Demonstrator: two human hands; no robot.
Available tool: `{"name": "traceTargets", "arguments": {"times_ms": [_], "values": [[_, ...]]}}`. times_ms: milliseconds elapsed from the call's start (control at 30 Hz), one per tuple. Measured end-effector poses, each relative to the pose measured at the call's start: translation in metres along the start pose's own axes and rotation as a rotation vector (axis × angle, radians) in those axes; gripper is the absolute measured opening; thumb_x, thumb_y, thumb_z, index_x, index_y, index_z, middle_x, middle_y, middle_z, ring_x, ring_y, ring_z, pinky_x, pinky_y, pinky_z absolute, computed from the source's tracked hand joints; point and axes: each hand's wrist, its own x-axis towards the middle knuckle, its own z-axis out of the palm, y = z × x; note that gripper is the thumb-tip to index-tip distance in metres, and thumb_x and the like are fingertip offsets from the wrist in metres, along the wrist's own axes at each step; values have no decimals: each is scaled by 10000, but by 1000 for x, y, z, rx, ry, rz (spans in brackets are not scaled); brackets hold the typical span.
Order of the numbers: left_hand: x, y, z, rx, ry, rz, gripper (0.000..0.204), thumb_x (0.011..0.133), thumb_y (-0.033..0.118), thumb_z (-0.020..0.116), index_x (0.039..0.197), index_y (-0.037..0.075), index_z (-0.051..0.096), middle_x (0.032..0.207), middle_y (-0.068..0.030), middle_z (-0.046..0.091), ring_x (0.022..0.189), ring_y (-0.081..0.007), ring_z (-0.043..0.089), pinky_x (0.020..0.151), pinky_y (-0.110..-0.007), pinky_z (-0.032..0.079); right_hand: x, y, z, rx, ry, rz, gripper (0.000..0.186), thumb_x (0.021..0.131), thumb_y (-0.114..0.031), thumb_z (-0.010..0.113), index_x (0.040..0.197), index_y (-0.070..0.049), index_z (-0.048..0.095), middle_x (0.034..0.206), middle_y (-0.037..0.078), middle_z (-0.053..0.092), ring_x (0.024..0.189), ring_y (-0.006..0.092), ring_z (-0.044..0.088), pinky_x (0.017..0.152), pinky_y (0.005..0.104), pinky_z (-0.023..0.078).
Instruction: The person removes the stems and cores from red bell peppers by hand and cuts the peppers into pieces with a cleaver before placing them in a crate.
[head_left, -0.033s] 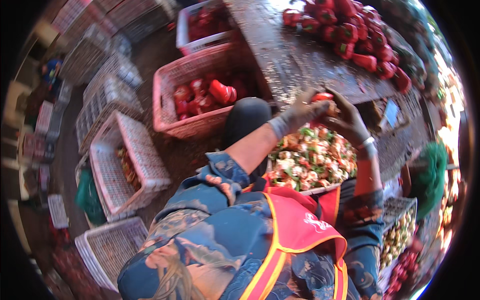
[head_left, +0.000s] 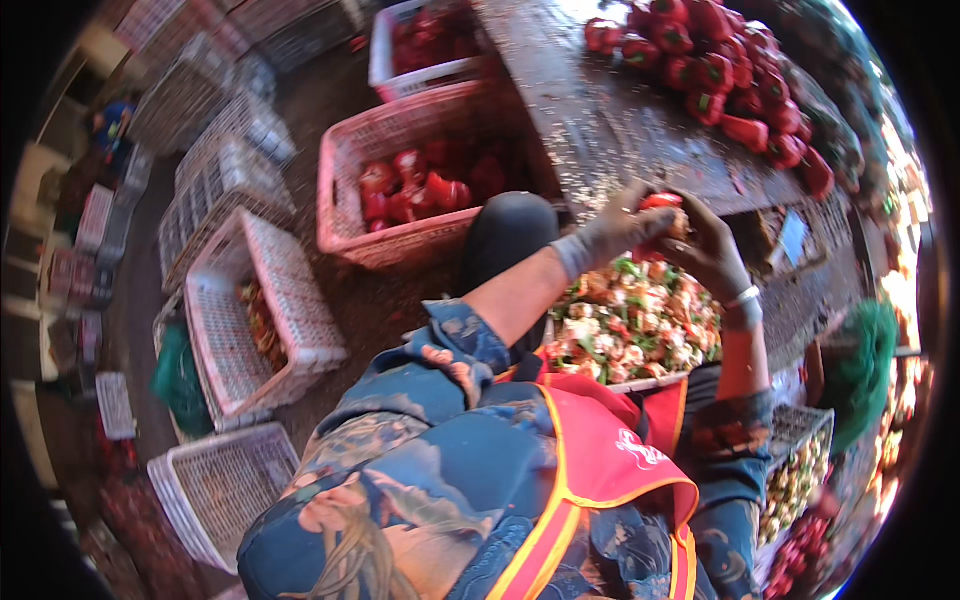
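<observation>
A red bell pepper (head_left: pixel 660 202) is held between my two gloved hands, above the edge of the table. My left hand (head_left: pixel 622 226) is closed round its left side, with the thumb along it. The fingers of my right hand (head_left: pixel 712 252) curl round the other side. Part of the pepper is hidden behind the fingers. Just below the hands, close to my lap, a crate of pepper cores (head_left: pixel 635 325) is heaped with pale seed clumps and green stems. Whether a small tool is in the right hand cannot be made out.
A pile of whole red peppers (head_left: pixel 735 75) lies on the seed-strewn table (head_left: pixel 560 90). A pink crate (head_left: pixel 340 190) left of my knee holds red peppers. Behind it stands a white-pink crate (head_left: pixel 385 60) of peppers. Stacked crates (head_left: pixel 225 190) line the left; green netting (head_left: pixel 865 370) hangs at right.
The view has shifted a little, so the crates and table sit slightly farther right and lower. Both hands stay on the pepper, with a small change in its tilt.
</observation>
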Motion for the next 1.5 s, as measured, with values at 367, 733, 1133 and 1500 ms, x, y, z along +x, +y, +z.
{"name": "traceTargets", "arguments": {"times_ms": [367,733,1133,1500], "values": [[-12,-3,7,-502,113,38,301,986,387,557,1056,94,569,905,2,609,796,-76,587,684,-243,502,10,17,48,-798,501,-425,455,792,-97,720,1227,-36,599,1155,126,635,987,250,627,849,312,504],[-16,34,-34,-648,194,78,170,990,270,577,1000,101,584,903,37,594,814,-31,544,735,-218,465,67,23,66,1266,490,-38,273,967,-329,577,1041,-66,585,874,96,644,741,228,610,759,372,520],[6,48,-68,-13,-155,-406,294,833,90,732,1100,13,634,952,-33,681,881,-96,626,790,-254,506,64,11,75,448,448,-101,289,889,-24,666,1157,-20,557,1050,38,632,1002,112,595,882,260,488],[35,98,-161,951,-109,-280,338,822,285,720,1047,43,653,817,-109,682,799,-252,690,745,-373,555,9,55,-20,-393,224,-91,588,780,-225,790,1284,-76,526,1248,148,558,1185,283,538,1002,380,432]]}}
